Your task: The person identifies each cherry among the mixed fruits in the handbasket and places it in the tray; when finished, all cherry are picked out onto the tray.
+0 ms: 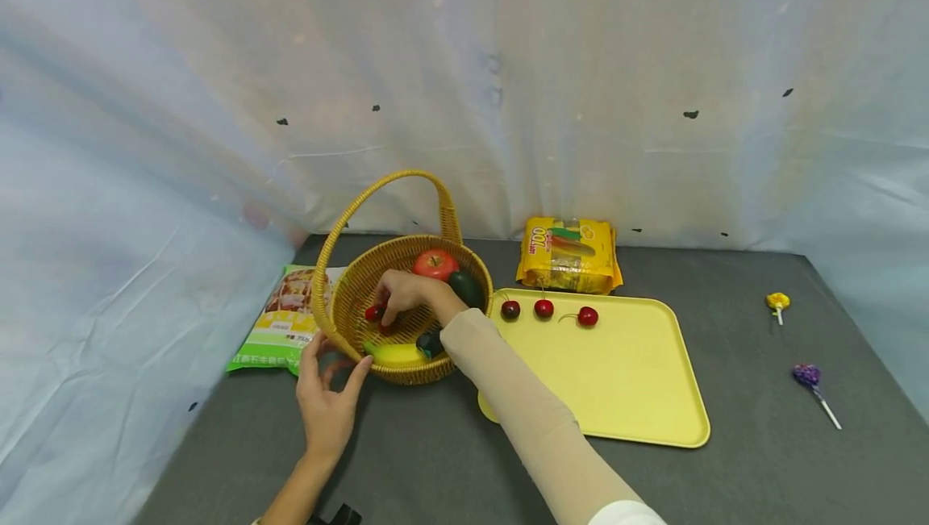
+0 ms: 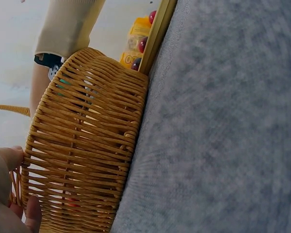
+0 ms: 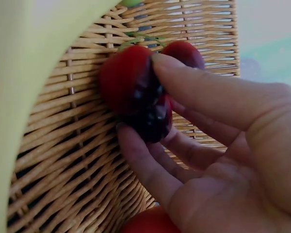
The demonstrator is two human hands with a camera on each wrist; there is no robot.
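Note:
Inside the yellow wicker basket (image 1: 414, 376), my right hand (image 1: 408, 293) holds cherries between thumb and fingers. Up close in the right wrist view, the thumb presses a bright red cherry (image 3: 128, 77), and a darker cherry (image 3: 153, 124) sits against the fingers. A third cherry (image 3: 185, 52) shows behind the thumb, with a green stem nearby. My left hand (image 1: 327, 412) grips the basket's near-left rim by the handle base, thumb on the outside. Also in the basket are a banana (image 1: 395, 354), a round red fruit (image 1: 435, 264) and a dark green fruit (image 1: 466, 289).
Right of the basket lies a yellow tray (image 1: 617, 380) with three cherries (image 1: 543, 309) along its far edge. Behind it is a yellow snack pack (image 1: 569, 255). A green bag (image 1: 279, 323) lies left of the basket. Two lollipops (image 1: 778, 302) are far right.

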